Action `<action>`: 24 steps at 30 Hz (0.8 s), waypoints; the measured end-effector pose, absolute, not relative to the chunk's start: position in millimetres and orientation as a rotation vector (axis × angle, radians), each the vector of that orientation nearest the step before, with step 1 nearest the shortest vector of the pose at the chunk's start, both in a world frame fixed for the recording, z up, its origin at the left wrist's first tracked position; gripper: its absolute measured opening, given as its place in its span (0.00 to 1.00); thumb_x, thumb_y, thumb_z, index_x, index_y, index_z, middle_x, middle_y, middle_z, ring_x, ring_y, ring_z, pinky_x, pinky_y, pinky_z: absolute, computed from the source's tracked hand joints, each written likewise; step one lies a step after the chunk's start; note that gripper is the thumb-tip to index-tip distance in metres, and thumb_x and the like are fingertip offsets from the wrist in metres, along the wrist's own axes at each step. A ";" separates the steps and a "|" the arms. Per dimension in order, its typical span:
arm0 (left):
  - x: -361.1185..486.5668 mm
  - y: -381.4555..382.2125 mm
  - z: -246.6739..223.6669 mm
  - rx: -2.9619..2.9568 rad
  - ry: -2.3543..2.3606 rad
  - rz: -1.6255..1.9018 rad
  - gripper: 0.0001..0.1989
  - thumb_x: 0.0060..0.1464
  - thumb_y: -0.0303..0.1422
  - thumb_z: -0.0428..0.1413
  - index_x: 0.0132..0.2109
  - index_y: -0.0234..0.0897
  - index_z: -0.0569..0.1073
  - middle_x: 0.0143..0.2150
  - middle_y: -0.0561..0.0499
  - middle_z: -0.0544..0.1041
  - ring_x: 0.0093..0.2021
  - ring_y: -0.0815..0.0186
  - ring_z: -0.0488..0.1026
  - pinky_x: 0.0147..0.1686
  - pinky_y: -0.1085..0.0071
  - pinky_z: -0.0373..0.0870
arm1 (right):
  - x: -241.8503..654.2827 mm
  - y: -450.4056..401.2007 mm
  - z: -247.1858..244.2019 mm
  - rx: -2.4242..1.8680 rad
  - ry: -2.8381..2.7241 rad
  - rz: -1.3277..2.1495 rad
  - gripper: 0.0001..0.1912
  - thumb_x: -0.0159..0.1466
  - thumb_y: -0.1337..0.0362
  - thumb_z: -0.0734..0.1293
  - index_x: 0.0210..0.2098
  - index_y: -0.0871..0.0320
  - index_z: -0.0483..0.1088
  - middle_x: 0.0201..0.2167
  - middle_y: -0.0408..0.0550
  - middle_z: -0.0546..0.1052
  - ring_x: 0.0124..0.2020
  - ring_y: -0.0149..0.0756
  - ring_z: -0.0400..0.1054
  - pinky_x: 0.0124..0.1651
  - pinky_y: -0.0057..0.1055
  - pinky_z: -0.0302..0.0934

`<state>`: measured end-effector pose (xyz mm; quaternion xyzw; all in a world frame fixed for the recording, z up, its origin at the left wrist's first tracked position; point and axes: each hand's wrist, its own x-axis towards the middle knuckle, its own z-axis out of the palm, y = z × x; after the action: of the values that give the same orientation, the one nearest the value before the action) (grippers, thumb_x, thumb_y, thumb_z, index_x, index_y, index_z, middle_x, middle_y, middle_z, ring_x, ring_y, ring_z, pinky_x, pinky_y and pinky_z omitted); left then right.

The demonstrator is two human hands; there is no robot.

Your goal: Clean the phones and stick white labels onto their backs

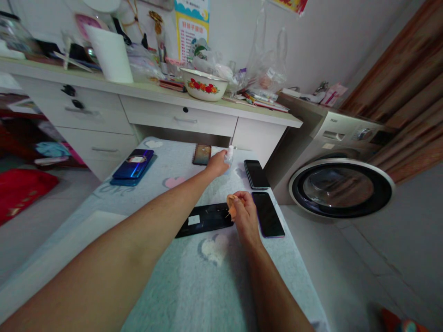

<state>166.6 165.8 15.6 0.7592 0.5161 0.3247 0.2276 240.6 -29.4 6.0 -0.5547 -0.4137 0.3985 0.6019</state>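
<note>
My left hand (218, 164) is stretched far forward over the cloth-covered table, its fingers closed round a small clear spray bottle (229, 157) with a white top. Nearer to me, my right hand (245, 213) pinches a crumpled orange cloth (231, 207) at the right end of a black phone (207, 219), which lies across the table with a white label on it. Just right of that hand lies a phone with a purple edge (268, 215). Beyond it is another dark phone (256, 174). A brown and black item (203, 155) lies left of my left hand.
Blue phones (133, 165) lie stacked at the table's left. A white cabinet (166, 110) stands behind, holding a flowered bowl (205, 87), a white roll (112, 57) and plastic bags. The washing machine (332, 152) is to the right, its round door near the table edge.
</note>
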 end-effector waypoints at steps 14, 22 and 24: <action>159.0 158.5 11.0 2.080 1.546 0.942 0.30 0.45 0.29 0.62 0.56 0.37 0.62 0.50 0.43 0.71 0.50 0.58 0.70 0.50 0.65 0.65 | 240.6 -27.4 -2.3 -1.274 -1.075 0.933 0.11 0.59 0.55 0.64 0.34 0.57 0.66 0.21 0.38 0.66 0.20 0.26 0.58 0.23 0.23 0.52; 86.8 110.8 15.1 2.186 1.467 0.772 0.22 0.49 0.27 0.54 0.53 0.36 0.66 0.51 0.44 0.73 0.51 0.59 0.71 0.52 0.63 0.65 | 240.0 -30.0 -9.1 -1.324 -1.235 0.849 0.13 0.61 0.54 0.63 0.37 0.57 0.70 0.28 0.44 0.74 0.24 0.31 0.65 0.25 0.26 0.58; 64.7 89.6 20.4 2.211 1.445 0.707 0.20 0.50 0.30 0.54 0.52 0.37 0.68 0.50 0.45 0.74 0.51 0.59 0.71 0.52 0.63 0.65 | 240.5 -30.3 -11.8 -1.366 -1.311 0.760 0.12 0.62 0.55 0.62 0.38 0.56 0.71 0.31 0.46 0.75 0.27 0.33 0.67 0.28 0.27 0.60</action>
<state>64.7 89.6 20.4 0.7919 0.5175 0.2533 0.2022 240.5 -30.3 -11.8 -0.5707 -0.5475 0.3174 0.5232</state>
